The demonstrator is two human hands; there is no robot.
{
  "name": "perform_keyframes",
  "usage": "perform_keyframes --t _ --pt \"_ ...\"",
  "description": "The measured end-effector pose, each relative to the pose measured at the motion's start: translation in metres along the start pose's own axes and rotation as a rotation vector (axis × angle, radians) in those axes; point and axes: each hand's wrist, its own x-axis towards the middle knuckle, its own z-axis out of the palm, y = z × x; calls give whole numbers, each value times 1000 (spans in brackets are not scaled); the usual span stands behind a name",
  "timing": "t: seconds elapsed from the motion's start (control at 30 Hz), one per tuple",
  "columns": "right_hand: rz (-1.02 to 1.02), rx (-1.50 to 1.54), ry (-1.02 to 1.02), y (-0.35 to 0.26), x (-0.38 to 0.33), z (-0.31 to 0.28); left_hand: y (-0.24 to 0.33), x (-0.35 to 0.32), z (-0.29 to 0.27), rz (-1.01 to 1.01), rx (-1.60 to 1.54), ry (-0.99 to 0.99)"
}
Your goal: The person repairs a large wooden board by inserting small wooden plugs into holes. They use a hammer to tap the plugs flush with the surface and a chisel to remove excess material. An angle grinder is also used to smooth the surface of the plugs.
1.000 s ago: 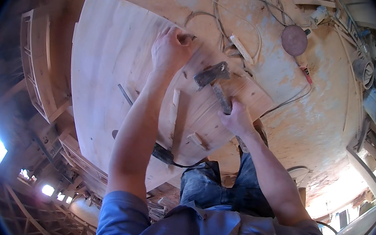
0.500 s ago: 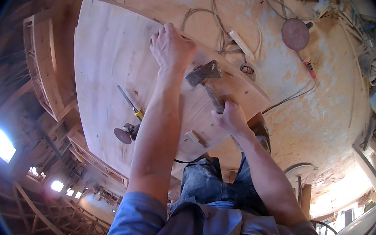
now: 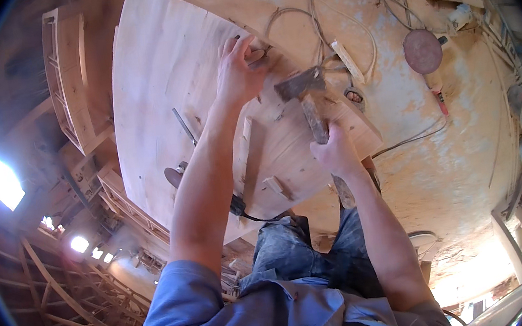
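Tan floor spreads past the far right edge of the board, a broad sheet of pale wood with a bowed left edge. Out on that floor, well apart from the board's right corner, lies a sander with a round brown disc. The hammer is over the board, its dark head near the far right edge, between the left hand and the right corner; whether the head touches the wood is hard to tell. The right hand is closed firmly around the middle of the handle, a hold that should favour control over force. The left hand is near the same edge, farther from the body, fingers bent and parted; I cannot tell whether they pinch anything small. With the head so near, it seems wise to keep those fingertips out of its line, let the palm steady the board, and meet the wood with the face square. Toward the near edge lies a wooden strip, and left of the left forearm a grinder partly shows, with a thin metal rod close by. Smallest is a wood block beside the near edge, best left outside the hammer's swing.
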Motion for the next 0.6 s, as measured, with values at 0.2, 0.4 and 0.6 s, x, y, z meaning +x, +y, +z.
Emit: perform_keyframes --t 0.2,0.4,0.6 --pt "145 291 29 -63 35 -4 0 6 -4 6 5 -32" --pt "165 188 -39 -81 53 -3 -16 -8 0 73 -40 53" --pt "189 324 -19 -74 50 13 -13 3 -2 44 -23 -21"
